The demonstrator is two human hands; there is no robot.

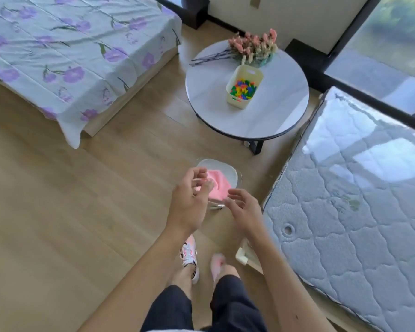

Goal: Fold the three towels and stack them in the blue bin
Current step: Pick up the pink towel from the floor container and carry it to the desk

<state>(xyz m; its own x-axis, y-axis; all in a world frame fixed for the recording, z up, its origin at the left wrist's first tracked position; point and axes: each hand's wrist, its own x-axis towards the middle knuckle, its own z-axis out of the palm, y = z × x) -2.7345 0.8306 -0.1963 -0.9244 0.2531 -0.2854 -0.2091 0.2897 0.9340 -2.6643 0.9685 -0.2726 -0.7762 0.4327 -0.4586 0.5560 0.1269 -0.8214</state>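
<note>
A pale, see-through bin (pixel 228 169) stands on the wooden floor in front of my feet. A folded pink towel (pixel 218 185) lies inside it; I cannot tell if other towels lie under it. My left hand (pixel 189 200) hovers over the bin's left side with its fingers curled and apart, holding nothing. My right hand (pixel 243 207) hovers over the bin's near right corner, fingers spread, also holding nothing. Both hands hide the near part of the bin.
A bed with a floral sheet (pixel 58 51) fills the upper left. A round white table (pixel 261 111) beyond the bin carries a cream basket of coloured pieces (pixel 243 88) and dried flowers (pixel 252 49). A wrapped mattress (pixel 357 212) lies at the right.
</note>
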